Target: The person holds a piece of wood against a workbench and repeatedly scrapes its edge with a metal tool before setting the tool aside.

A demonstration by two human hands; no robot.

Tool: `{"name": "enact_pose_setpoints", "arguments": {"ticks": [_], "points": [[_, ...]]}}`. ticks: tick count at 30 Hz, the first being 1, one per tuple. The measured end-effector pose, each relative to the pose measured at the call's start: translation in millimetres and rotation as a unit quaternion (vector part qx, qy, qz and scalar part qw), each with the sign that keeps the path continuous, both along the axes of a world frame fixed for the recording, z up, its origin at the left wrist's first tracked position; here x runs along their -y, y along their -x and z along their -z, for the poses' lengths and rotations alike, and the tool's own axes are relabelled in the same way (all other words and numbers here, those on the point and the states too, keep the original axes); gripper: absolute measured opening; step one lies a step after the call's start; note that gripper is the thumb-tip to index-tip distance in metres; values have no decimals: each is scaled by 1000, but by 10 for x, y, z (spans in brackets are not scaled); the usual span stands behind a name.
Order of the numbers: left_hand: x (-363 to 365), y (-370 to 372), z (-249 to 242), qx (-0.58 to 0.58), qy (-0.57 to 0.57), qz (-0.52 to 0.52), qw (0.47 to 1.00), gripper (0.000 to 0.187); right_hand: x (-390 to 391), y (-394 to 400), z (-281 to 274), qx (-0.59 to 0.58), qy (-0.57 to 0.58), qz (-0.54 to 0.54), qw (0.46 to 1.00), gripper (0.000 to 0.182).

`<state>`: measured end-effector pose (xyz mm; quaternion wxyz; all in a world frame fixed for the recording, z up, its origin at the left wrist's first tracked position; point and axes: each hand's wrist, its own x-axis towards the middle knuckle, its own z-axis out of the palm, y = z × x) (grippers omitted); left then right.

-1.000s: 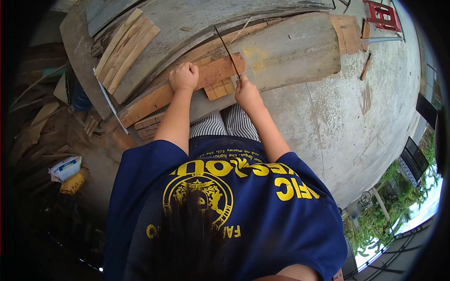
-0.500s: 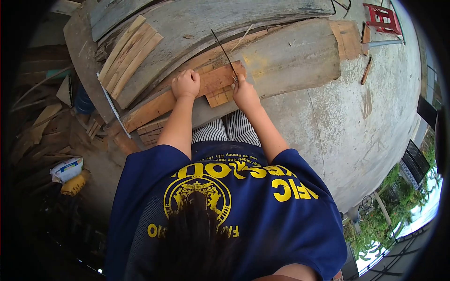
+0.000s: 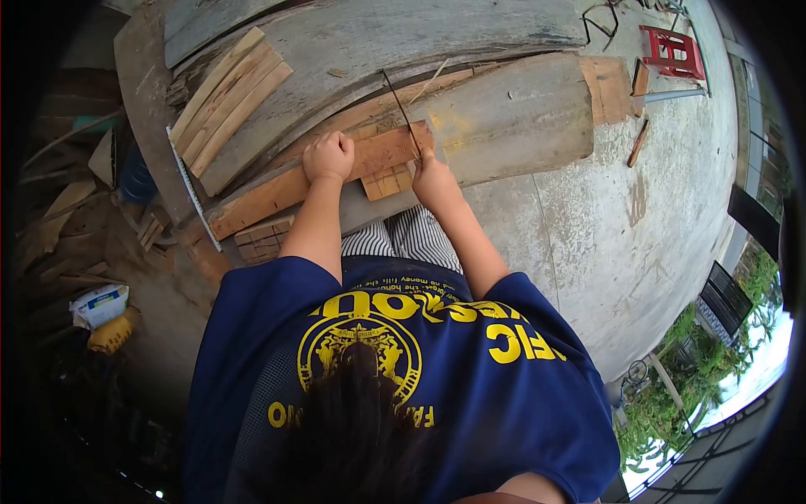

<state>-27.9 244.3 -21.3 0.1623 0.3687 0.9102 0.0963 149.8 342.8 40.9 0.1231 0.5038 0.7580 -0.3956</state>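
My right hand [image 3: 437, 182] is closed around the near end of a handsaw. Its thin dark blade [image 3: 398, 102] slants away from me across a reddish-brown wooden plank [image 3: 382, 151], close to the plank's right end. The handle is mostly hidden in my fingers. Farther left on the same plank, my left hand [image 3: 328, 156] is closed in a fist and bears on its top, its fingertips out of sight. Below the plank, a shorter light wood block [image 3: 388, 182] sticks out near my knees. A wide grey board [image 3: 529, 118] lies under and beyond the plank.
Several pale wood strips [image 3: 231, 101] lie at upper left, beside a metal ruler-like strip [image 3: 193, 189]. A red plastic stool [image 3: 674, 53] is at upper right. Scrap wood [image 3: 67, 218] and a white bag [image 3: 101, 305] lie on the left. A loose stick [image 3: 639, 143] rests on the concrete floor.
The whole view has shifted slightly. The saw blade's far tip sits a little nearer the plank, while my left hand keeps its place on it.
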Motion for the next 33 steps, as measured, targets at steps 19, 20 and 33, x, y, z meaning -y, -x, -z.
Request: {"name": "enact_pose_setpoints", "arguments": {"ticks": [19,20,33], "points": [[3,6,50,6,-5,0,1000,26,243,-601,-650,21,59,30,998,21],[16,-16,49,9,-5,-1,1000,26,265,-621,-675,14,53,37,998,21],[-10,2,28,16,11,-14,1000,27,290,-663,-778,84,87,3,993,21]]}}
